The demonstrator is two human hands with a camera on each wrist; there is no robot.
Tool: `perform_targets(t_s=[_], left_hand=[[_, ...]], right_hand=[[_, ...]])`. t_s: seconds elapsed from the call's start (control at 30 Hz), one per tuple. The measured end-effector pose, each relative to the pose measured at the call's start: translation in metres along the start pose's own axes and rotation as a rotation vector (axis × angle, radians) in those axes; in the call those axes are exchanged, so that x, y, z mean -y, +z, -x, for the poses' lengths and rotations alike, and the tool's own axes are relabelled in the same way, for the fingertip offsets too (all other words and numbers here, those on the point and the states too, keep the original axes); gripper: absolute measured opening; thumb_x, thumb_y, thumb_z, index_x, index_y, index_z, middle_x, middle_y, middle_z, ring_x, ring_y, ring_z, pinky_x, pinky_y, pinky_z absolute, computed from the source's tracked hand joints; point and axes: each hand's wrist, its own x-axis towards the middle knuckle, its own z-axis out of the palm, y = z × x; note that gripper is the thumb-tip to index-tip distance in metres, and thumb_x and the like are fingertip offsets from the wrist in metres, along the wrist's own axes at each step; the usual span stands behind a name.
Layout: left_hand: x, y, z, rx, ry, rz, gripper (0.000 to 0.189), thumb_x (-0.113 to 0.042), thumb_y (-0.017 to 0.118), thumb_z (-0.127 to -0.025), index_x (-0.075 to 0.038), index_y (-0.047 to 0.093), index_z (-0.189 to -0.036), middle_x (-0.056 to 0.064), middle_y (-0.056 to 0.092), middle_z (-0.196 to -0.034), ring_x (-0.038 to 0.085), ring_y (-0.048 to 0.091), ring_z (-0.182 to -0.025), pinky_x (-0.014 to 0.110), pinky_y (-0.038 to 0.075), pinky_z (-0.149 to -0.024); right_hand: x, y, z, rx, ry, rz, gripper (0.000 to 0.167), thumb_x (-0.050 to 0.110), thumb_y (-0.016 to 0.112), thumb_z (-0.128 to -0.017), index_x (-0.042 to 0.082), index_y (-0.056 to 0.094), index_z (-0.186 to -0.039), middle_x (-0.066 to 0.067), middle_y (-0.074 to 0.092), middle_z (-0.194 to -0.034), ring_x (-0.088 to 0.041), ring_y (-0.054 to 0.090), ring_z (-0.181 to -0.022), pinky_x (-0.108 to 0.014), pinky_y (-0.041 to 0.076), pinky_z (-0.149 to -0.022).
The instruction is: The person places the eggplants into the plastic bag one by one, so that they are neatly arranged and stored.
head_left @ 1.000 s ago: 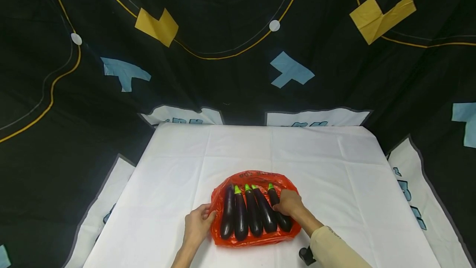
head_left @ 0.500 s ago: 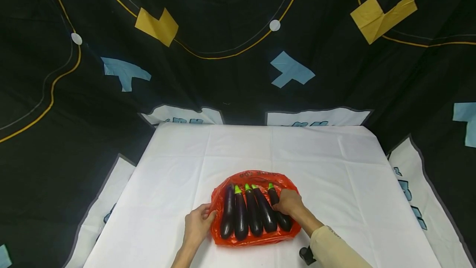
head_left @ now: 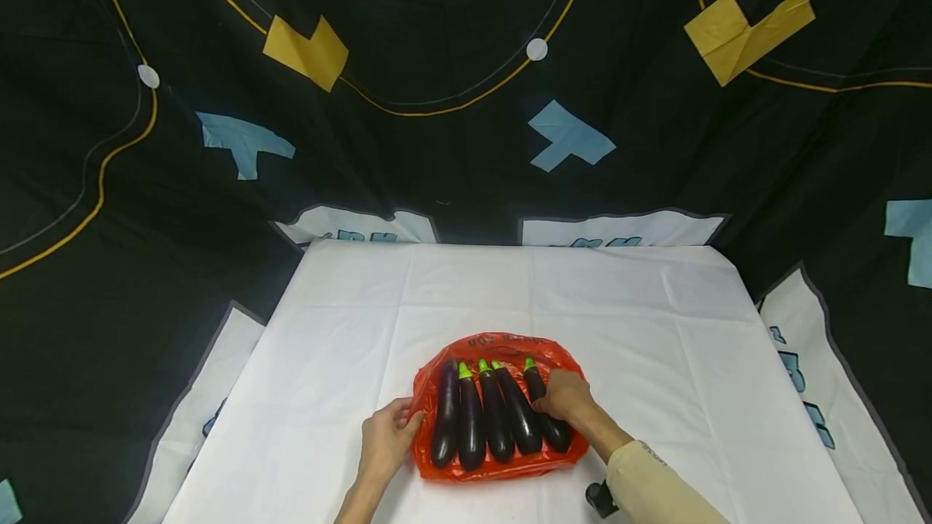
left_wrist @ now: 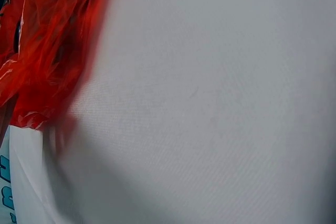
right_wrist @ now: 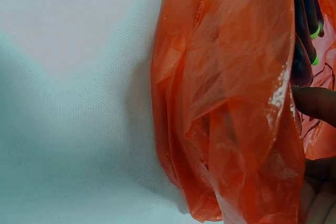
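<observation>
A red plastic bag (head_left: 502,474) lies spread on the white-covered table, its mouth open upward. Several dark purple eggplants (head_left: 498,419) with bright green stem ends sit side by side in it. At the bag's left edge my left hand (head_left: 386,437) pinches the plastic between thumb and fingers. My right hand (head_left: 568,396) grips the bag's right rim, its thumb reaching inside over the rightmost eggplant (head_left: 557,432). In the right wrist view the thumb (right_wrist: 317,103) crosses the rim of the orange-looking plastic (right_wrist: 226,98). The left wrist view shows only crumpled red film (left_wrist: 52,51), with the left hand mostly out of frame.
White cloth (head_left: 619,330) with fold creases covers the table. A small black object (head_left: 600,500) lies by the right sleeve (head_left: 655,485). Beyond the table hangs a black backdrop (head_left: 437,168) with yellow and blue tape pieces.
</observation>
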Motion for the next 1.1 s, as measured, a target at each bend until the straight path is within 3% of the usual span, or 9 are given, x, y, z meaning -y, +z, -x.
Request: perform_targets(t_s=[0.23, 0.57, 1.1], left_hand=[[-0.001, -0.002, 0.001, -0.02, 0.057, 0.006, 0.02, -0.006, 0.073, -0.081, 0.002, 0.069, -0.1, 0.008, 0.07, -0.083, 0.017, 0.068, -0.073, 0.025, 0.056, -0.061], [-0.001, -0.001, 0.001, 0.004, 0.016, 0.008, 0.022, -0.008, 0.073, -0.082, 0.001, 0.069, -0.102, 0.008, 0.071, -0.085, 0.017, 0.067, -0.074, 0.026, 0.057, -0.063], [0.0, -0.001, 0.002, 0.004, 0.011, 0.015, 0.024, -0.008, 0.073, -0.082, 0.001, 0.069, -0.104, 0.008, 0.07, -0.086, 0.018, 0.068, -0.076, 0.027, 0.057, -0.065]], right_hand=[[0.0, -0.002, 0.002, -0.034, -0.039, 0.01, 0.031, 0.026, 0.082, -0.073, 0.003, 0.061, -0.07, -0.003, 0.053, -0.059, -0.016, 0.05, -0.055, -0.029, 0.046, -0.053], [0.001, -0.009, 0.004, -0.004, -0.026, 0.005, 0.029, 0.024, 0.079, -0.076, 0.002, 0.062, -0.075, -0.004, 0.054, -0.061, -0.016, 0.052, -0.055, -0.028, 0.049, -0.051], [-0.002, -0.023, 0.01, -0.057, -0.059, -0.023, 0.03, 0.023, 0.078, -0.076, 0.006, 0.056, -0.065, -0.003, 0.051, -0.058, -0.018, 0.05, -0.055, -0.029, 0.044, -0.05]])
